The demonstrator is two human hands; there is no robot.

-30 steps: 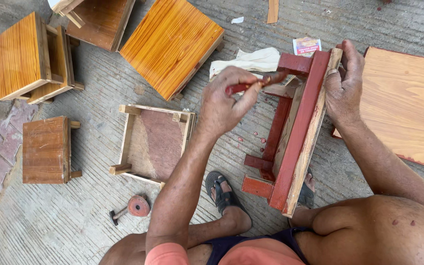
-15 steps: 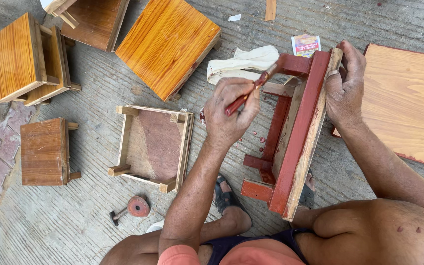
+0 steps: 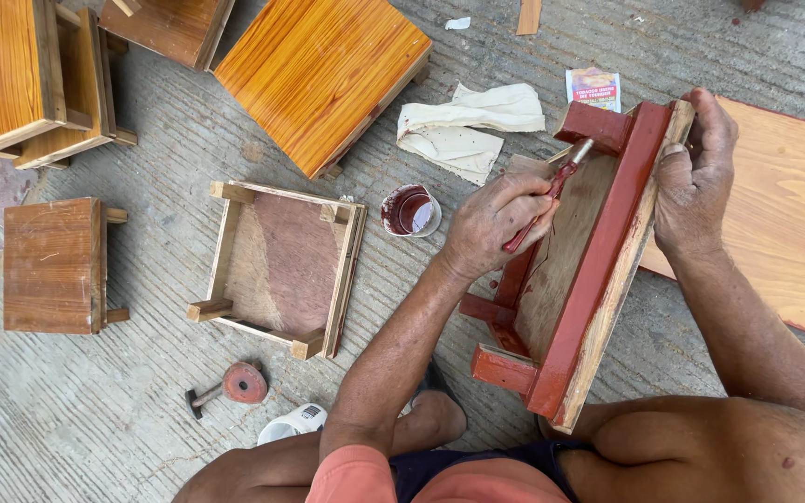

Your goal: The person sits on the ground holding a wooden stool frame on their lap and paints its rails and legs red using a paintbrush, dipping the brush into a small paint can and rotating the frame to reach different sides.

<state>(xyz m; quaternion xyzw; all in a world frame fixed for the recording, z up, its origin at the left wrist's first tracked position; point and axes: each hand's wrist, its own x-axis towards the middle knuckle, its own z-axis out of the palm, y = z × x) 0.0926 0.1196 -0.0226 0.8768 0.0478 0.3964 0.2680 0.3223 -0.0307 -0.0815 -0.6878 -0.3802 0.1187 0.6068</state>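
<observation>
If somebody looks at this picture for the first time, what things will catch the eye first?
At the right, the left hand holds a red-stained brush against an upturned small stool half coated in dark red, while the right hand grips its upper edge. Above the middle lies a glossy orange board, and a small cup of red paint stands on the concrete beside the left hand.

Both forearms are bare, without sleeves, watch or rings. The left hand [image 3: 496, 224] and right hand [image 3: 696, 177] wear no gloves. The thighs are bare. Dark navy shorts [image 3: 477, 466] are worn, with a salmon-pink garment [image 3: 365, 480] at the waist.
</observation>
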